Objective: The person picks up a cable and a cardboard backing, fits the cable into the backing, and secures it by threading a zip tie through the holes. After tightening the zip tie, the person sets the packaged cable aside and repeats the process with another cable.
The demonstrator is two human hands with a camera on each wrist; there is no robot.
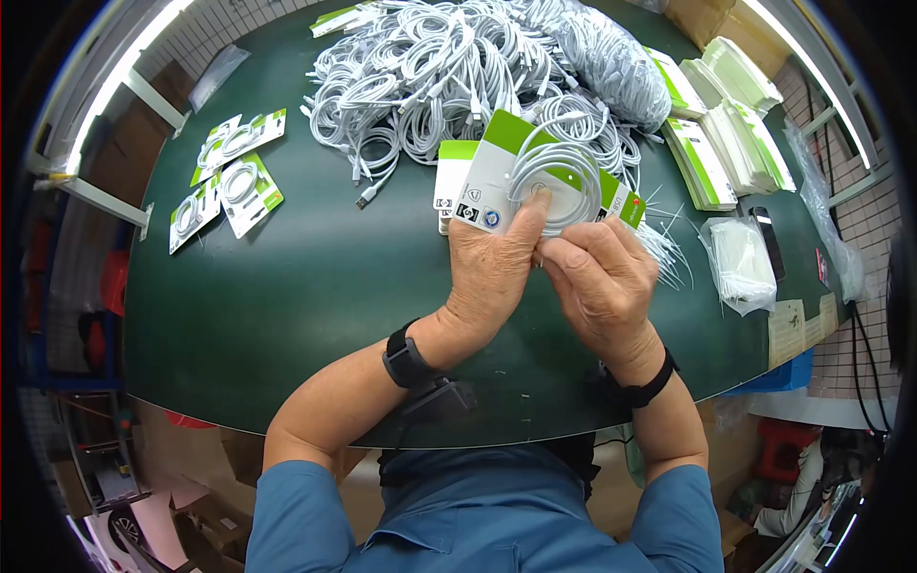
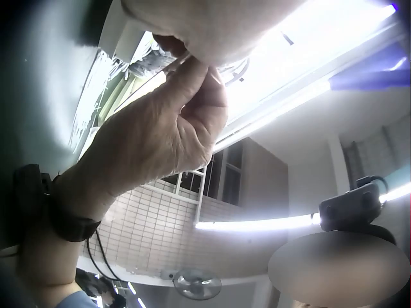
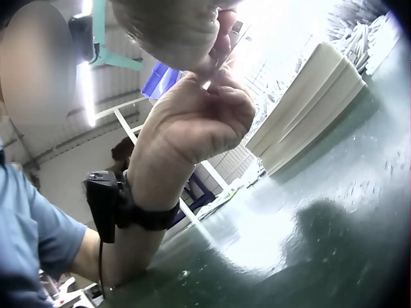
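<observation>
A green-and-white packaging card (image 1: 492, 177) is held by my left hand (image 1: 487, 272) in the head view. Its thumb presses a coiled white cable (image 1: 552, 155) flat against the card front. At the coil's lower edge, my right hand (image 1: 607, 277) pinches a thin whitish tie between thumb and forefinger, close beside the left thumb. The tie is mostly hidden by the fingers. Both wrist views show the fingertips of the two hands meeting. Behind the held card stands a stack of similar cards (image 1: 458, 153).
A large pile of coiled white cables (image 1: 430, 67) covers the back. Carded cables (image 1: 250, 194) lie at left. Card stacks (image 1: 702, 167), a bag of white pieces (image 1: 740, 267) and a dark phone-like object (image 1: 767, 239) are at right. Loose thin ties (image 1: 669, 253) lie beyond my right hand.
</observation>
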